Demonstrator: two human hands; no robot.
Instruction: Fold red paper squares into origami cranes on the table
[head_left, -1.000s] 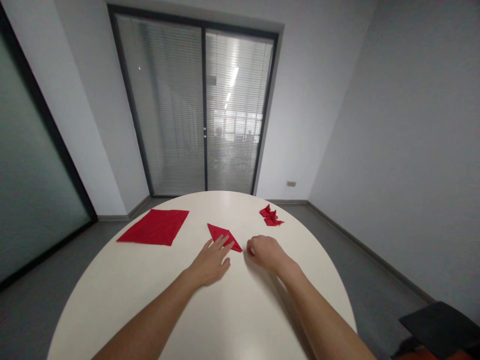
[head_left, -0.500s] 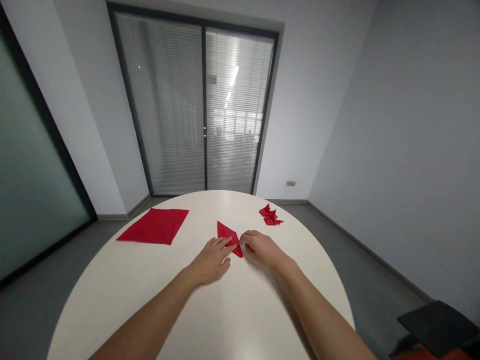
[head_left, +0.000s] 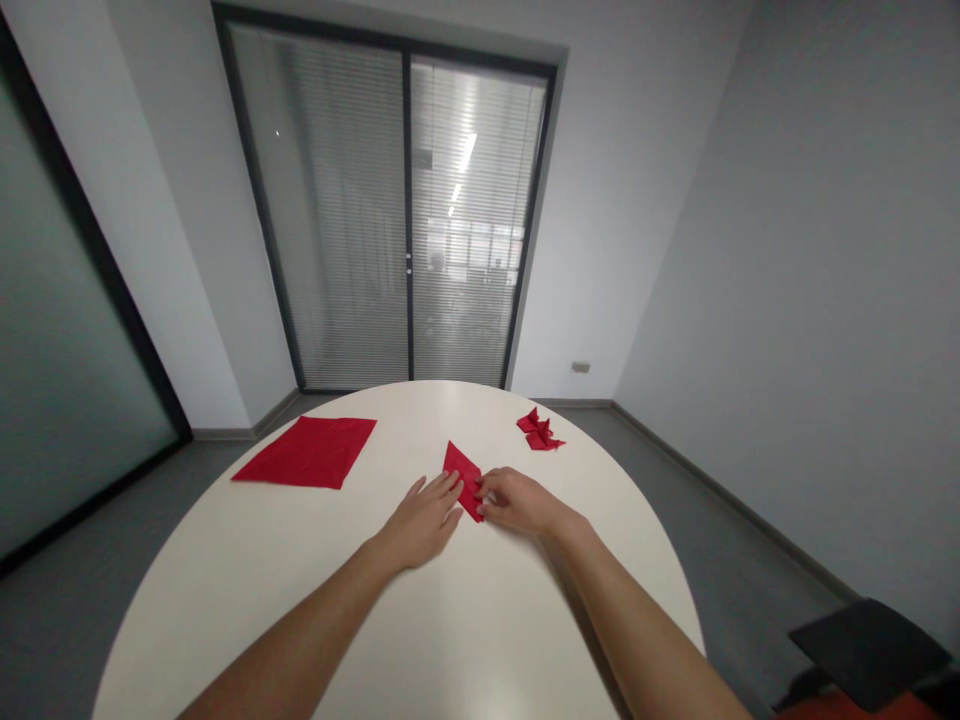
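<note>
A small folded piece of red paper lies in front of me between my hands, its point facing away. My left hand is open, its outstretched fingertips resting on the paper's left edge. With bent fingers, my right hand pinches the right edge of the same paper. Part of that edge is hidden behind the fingers. Beyond my right hand sit several small folded red paper figures with upright points, close together. To the left lies a stack or sheet of flat red paper.
Everything lies on a round white table. A black chair stands on the floor at the lower right. Behind the table is a glass partition with blinds, and a grey wall rises on the right.
The folded paper has turned slightly and shifted a little right. My left fingers have drawn back to its left edge. My right fingers have come down along its right edge.
</note>
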